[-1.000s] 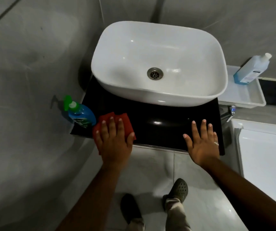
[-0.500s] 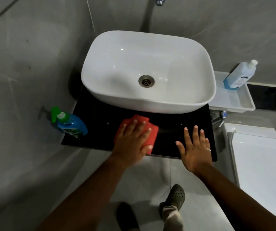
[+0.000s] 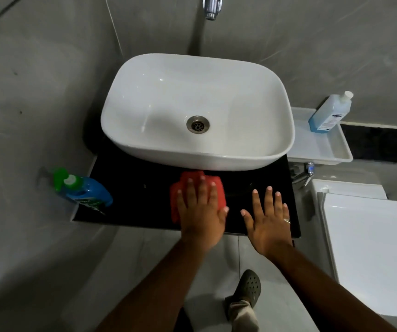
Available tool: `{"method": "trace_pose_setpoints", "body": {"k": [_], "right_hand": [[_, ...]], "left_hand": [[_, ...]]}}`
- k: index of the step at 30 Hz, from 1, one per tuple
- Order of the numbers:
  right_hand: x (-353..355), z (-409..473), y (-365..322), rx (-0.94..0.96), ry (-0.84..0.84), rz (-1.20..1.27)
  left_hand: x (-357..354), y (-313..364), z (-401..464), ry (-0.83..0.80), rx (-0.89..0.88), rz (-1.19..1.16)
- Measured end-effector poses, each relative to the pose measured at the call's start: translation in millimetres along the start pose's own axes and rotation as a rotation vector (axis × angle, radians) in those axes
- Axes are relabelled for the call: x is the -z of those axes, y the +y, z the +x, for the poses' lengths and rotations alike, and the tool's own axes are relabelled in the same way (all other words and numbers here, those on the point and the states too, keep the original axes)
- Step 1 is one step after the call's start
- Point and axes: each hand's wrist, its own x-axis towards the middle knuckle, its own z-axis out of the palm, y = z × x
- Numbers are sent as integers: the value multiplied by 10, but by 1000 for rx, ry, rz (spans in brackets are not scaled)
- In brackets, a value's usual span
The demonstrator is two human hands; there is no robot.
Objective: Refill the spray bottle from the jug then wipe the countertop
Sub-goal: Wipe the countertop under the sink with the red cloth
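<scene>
On a black table (image 3: pixel 130 188) under a white basin (image 3: pixel 197 111), against grey tiled walls, my left hand (image 3: pixel 201 212) lies flat with fingers spread, pressing a red cloth (image 3: pixel 175 200) to the glossy top just in front of the basin. My right hand (image 3: pixel 268 219) rests open, palm down, just beside it near the table's front edge, a ring on one finger. At the far left corner stands the blue spray bottle (image 3: pixel 84 191) with its green head, well apart from the cloth; bare dark surface lies between them. Right of the basin, a clear bottle of blue liquid (image 3: pixel 329 113) sits in a white tray (image 3: pixel 331 149). Beyond the table's right edge is a white toilet lid (image 3: pixel 370 250).
</scene>
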Motion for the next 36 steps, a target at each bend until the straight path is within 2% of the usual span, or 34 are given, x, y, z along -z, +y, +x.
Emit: {"method": "trace_pose_setpoints", "body": {"k": [3,7,11,14,16,19,21,24,28,30,34,36], "right_hand": [[13,0,19,5,-20,-1],[23,-3,12,6,-32,10],[159,-20,-17,-22,-72,103],[315,-137,-405,32,184,312],[329,-153,-866,206,261,377],[228,-118,-1358,314,68,319],[119,-54,-1317,345,63,213],[33,-15,-837,462,141,130],[43,46,215,241,160,66],[79,86,513,126,140,70],[140,203,75,-77,147,134],[100,141,-309,35,137,125]], "left_hand": [[-37,-48,-146,-63,-227,101],[17,-302,-115,-91,-296,110],[194,-292,-61,-4,-50,-147],[332,-633,-76,131,109,-168],[342,-919,-152,73,141,-92],[320,-1135,-276,0,151,-4],[321,-1145,-298,8,165,33],[341,-1086,-306,1,175,57],[367,-1082,-315,-18,177,53],[359,-1090,-313,-33,174,44],[325,-1123,-284,-22,176,47],[292,-1133,-291,-27,173,57]]}}
